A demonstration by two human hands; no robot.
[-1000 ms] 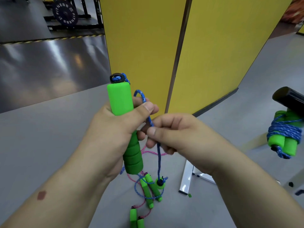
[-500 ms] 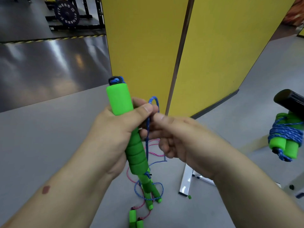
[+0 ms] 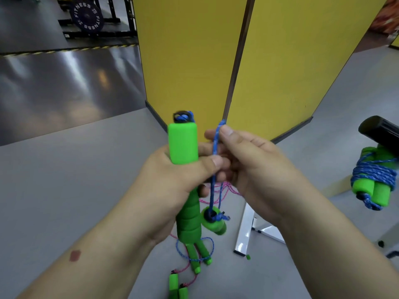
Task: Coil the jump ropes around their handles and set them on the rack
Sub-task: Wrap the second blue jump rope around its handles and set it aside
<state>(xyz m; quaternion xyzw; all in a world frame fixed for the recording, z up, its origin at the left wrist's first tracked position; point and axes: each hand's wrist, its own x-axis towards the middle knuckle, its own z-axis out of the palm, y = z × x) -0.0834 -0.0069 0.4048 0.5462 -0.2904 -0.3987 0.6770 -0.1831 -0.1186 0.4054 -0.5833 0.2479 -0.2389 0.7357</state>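
Jump rope handle (image 3: 183, 145), green foam, stands upright at frame centre in the left hand (image 3: 172, 186), fingers and thumb curled round its middle; the right hand (image 3: 248, 167), just beside it, pinches a raised loop of the blue cord (image 3: 214, 147) between thumb and fingers; the second handle (image 3: 213, 222) dangles on that cord below both hands. Risk: a slack pinch would likely drop the loop, and the swinging handle may snag it. Further ropes (image 3: 194, 253) lie on the floor at lower centre; a coiled rope (image 3: 373, 180) hangs at the right edge.
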